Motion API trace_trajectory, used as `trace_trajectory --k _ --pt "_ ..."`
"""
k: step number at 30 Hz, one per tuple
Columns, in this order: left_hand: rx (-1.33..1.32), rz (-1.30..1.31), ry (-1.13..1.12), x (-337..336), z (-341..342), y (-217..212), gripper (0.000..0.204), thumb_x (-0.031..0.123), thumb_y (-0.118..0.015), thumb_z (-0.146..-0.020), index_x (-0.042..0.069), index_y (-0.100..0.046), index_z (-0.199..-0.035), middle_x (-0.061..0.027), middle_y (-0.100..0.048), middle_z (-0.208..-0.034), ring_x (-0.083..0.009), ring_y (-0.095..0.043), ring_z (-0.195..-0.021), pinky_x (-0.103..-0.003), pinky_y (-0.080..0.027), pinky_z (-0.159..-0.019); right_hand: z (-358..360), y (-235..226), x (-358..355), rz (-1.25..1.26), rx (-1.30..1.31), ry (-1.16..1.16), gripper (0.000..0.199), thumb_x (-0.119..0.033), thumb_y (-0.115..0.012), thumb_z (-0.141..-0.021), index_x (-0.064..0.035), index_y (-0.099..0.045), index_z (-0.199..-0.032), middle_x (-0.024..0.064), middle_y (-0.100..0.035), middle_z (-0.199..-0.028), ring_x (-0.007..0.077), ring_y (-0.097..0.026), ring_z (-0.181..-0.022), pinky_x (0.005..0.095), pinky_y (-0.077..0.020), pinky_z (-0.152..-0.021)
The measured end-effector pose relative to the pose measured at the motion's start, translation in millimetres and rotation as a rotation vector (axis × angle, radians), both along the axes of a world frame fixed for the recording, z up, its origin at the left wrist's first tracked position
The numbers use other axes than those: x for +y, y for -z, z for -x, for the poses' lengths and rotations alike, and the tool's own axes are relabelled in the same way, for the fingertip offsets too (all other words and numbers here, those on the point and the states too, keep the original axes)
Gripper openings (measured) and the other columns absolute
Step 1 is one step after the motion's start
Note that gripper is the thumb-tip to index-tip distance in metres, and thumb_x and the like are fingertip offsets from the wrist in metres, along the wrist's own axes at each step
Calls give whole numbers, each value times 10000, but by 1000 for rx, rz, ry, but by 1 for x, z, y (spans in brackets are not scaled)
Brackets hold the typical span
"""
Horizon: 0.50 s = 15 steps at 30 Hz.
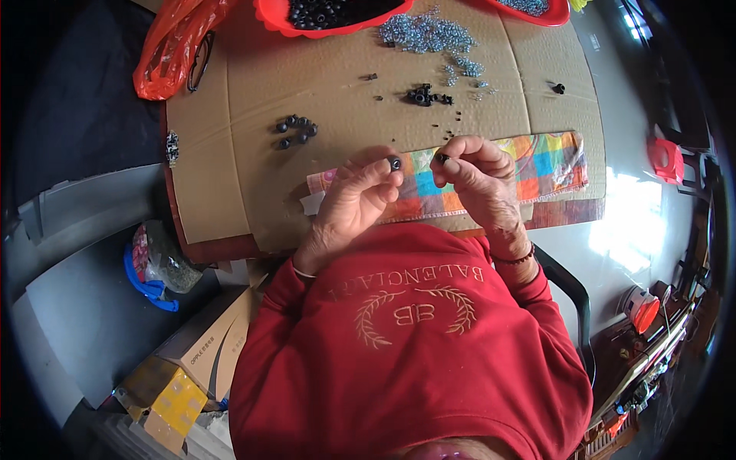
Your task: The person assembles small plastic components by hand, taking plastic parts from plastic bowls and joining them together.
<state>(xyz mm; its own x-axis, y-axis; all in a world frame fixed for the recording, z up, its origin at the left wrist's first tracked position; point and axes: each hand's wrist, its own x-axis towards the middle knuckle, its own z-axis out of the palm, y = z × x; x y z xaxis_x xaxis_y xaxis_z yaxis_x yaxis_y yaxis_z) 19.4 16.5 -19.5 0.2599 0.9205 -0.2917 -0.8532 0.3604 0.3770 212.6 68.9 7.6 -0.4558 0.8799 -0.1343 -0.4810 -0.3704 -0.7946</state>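
Observation:
Over a checked multicoloured cloth (529, 178) near the table's front edge, both my hands are raised a little apart. My left hand (356, 190) pinches a round black bead-like piece (395, 163) with a hole in it, between thumb and finger. Facing it, my right hand (484, 180) pinches a smaller black piece (442, 158); its exact kind is partly hidden by the fingertips. Left of the cloth lies a loose ring of round black pieces (303, 132). Beyond my hands sits a pile of black parts (422, 95), with tiny black bits scattered near it.
Cardboard (253, 92) covers the table. At the far side are a red tray of black pieces (330, 31), a heap of clear bluish bits (425, 32) and another red tray (537, 19). A red plastic bag (165, 65) lies far left. Cardboard boxes (207, 337) stand on the floor.

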Motion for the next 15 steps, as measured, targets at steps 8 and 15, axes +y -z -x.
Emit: trace_trajectory --k 8,15 --pt "35 -17 30 8 -12 -19 217 103 -620 -834 50 -583 -1041 -69 -628 -897 -130 -607 -775 -243 -501 -620 6 -7 -5 -42 -71 30 102 30 -608 -802 22 -583 -900 78 -606 -817 153 -567 -719 266 -466 -656" --pt "76 78 37 6 -28 -24 198 106 -624 -833 56 -588 -1021 -52 -632 -900 -124 -613 -778 -266 -530 -628 -3 -13 -11 -859 -547 269 189 113 -646 -692 42 -568 -850 99 -601 -776 199 -573 -718 297 -455 -655"
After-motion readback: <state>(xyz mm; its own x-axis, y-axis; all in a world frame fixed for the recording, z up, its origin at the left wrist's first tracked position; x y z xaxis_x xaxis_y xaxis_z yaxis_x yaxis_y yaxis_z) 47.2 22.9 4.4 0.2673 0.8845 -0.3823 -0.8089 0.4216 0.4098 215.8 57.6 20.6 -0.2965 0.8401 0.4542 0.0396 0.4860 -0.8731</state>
